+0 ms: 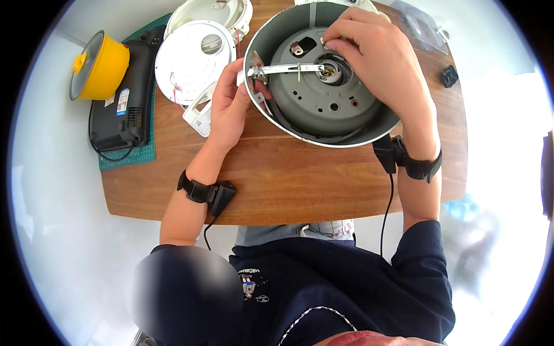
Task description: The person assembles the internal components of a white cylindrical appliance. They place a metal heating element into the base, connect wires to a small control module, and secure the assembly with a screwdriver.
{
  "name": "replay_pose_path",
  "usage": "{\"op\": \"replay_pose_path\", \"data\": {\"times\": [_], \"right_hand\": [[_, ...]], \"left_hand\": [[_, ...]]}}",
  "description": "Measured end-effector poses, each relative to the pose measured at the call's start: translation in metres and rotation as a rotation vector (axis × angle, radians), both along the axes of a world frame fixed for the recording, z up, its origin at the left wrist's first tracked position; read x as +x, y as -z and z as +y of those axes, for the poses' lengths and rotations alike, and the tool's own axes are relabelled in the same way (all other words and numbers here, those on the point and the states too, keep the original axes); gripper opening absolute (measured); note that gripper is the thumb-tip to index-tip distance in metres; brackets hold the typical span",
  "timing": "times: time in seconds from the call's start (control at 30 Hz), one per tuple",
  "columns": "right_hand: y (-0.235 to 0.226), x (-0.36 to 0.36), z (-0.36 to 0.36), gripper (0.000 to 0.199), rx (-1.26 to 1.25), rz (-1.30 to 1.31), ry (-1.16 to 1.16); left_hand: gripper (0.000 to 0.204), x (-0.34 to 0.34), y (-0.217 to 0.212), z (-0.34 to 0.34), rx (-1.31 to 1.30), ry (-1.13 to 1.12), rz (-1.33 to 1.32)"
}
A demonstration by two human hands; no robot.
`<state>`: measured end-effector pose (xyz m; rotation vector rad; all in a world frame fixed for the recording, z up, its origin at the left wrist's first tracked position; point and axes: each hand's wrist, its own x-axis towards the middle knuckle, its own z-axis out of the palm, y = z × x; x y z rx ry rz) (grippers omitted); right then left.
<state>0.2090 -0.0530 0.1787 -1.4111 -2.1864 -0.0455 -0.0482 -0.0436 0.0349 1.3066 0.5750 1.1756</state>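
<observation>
A round, grey-green metal housing point(281, 33), like a rice cooker's body, sits on the table with its hollow side up. Inside it is a grey plate point(314, 95) with several holes and a round central opening holding a coiled spring and wires. A white lever point(283, 69) runs from a bracket at the left wall to that opening. My left hand point(228, 109) grips the left rim, fingers partly behind the wall. Over the far right of the plate, my right hand point(378, 55) pinches thumb and forefinger together on a small pale bit too tiny to name.
Left of the housing lie a white round inner lid point(193, 63) and a white plastic shell point(216, 17). Further left, a yellow pot point(105, 68) rests on a black appliance point(118, 118) over a green mat point(147, 153). At right are a clear plastic box point(420, 26) and a small black part point(448, 76).
</observation>
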Motion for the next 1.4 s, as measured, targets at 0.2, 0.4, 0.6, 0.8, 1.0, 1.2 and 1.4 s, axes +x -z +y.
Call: {"op": "replay_pose_path", "data": {"times": [0.2, 0.4, 0.6, 0.8, 1.0, 1.2, 1.4], "right_hand": [[0.001, -0.005, -0.001, 0.01, -0.018, -0.022, 0.038], [0.004, -0.001, 0.007, 0.011, 0.068, -0.075, 0.003], [0.003, -0.002, 0.005, 0.011, 0.078, -0.103, 0.005], [0.007, 0.001, 0.003, 0.01, 0.109, -0.051, 0.029], [0.015, 0.006, 0.003, 0.011, 0.113, 0.018, 0.077], [0.017, 0.015, 0.002, 0.01, 0.122, 0.093, 0.095], [0.011, 0.019, -0.001, 0.008, 0.125, 0.21, 0.072]], "left_hand": [[0.046, 0.0, 0.005, 0.001, 0.003, -0.018, -0.03], [0.045, 0.001, 0.001, 0.003, 0.022, 0.022, -0.026], [0.047, -0.001, -0.006, 0.001, 0.066, -0.006, 0.0], [0.041, -0.01, -0.024, -0.009, -0.026, -0.22, 0.094], [0.048, -0.011, -0.014, -0.027, -0.456, -0.114, -0.044], [0.06, 0.004, -0.025, -0.031, -0.645, -0.074, -0.129], [0.057, 0.019, -0.023, -0.019, -0.8, 0.021, -0.22]]}}
